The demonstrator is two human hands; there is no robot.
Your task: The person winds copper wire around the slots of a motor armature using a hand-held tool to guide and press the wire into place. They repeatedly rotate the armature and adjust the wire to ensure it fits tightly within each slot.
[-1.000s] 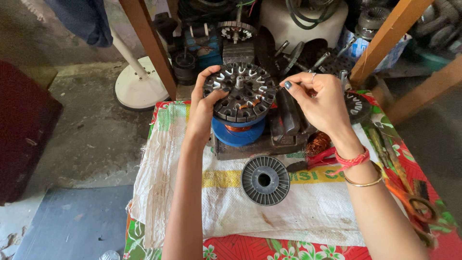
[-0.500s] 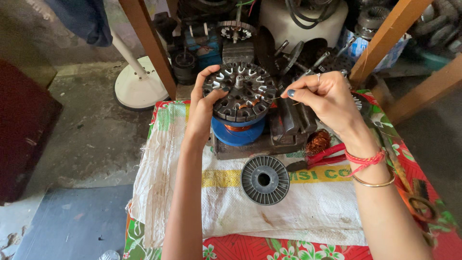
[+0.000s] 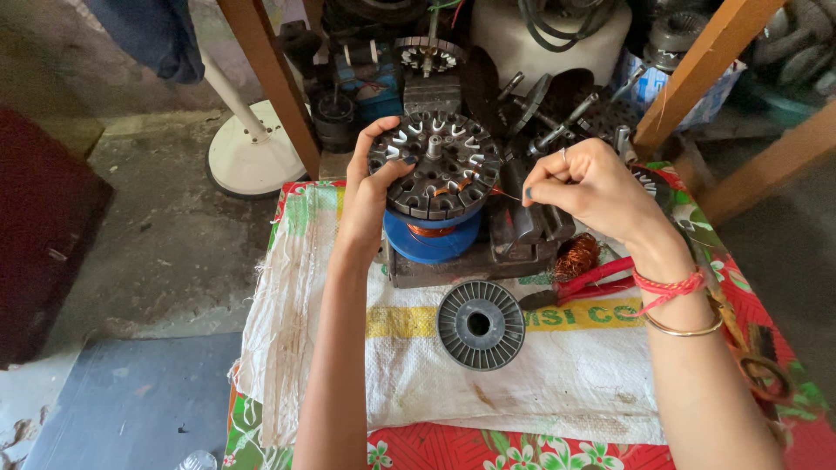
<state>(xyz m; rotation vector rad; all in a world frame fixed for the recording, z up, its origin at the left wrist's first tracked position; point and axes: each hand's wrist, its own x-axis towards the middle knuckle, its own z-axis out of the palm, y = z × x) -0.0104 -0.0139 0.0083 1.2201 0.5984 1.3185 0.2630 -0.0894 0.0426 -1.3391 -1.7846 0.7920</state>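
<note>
My left hand (image 3: 370, 187) grips the slotted motor core (image 3: 435, 165) by its left rim, flat face up, above the blue spool (image 3: 431, 239). My right hand (image 3: 583, 187), just right of it, pinches a thin copper wire (image 3: 505, 195) running leftward into the core.

Both forearms are reaching up and away from the body, bare to the elbow. The left hand (image 3: 370, 187) is curling around from the left, thumb lying across the top and fingers wrapping behind, gripping firmly. The right hand (image 3: 588, 187) is hovering to the right at the same height, knuckles up, thumb and forefinger pinching together at the tips. The right wrist is wearing a red thread band and a thin bangle.
</note>
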